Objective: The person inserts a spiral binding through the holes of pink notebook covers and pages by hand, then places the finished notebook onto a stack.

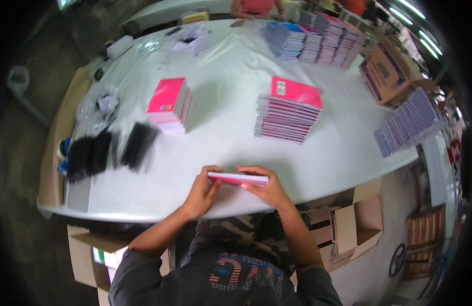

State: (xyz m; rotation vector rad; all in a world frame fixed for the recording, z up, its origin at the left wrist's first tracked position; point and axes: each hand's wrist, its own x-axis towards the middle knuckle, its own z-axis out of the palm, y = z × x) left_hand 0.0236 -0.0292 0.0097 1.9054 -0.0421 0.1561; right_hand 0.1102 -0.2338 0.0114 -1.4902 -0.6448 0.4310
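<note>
Between my two hands, just above the table's near edge, a pink notebook point(238, 178) is held on edge, its white page edge with a row of small holes or teeth turned up. My left hand point(202, 191) grips its left end, thumb on the near side. At the right end, my right hand point(266, 187) holds it with fingers behind and thumb in front. Ahead to the left stands a stack of pink-covered books point(167, 102) with no spirals showing. To the right rises a taller stack of spiral-bound pink notebooks point(292, 109).
Black binding coils point(139, 147) lie in bundles at the left, near a clear plastic bag point(97, 107). Piled notebooks point(317, 41) stand at the far right; another row point(409, 122) leans by a cardboard box point(386, 71). Open cartons point(355, 222) sit below the table. A person point(256, 7) is across the table.
</note>
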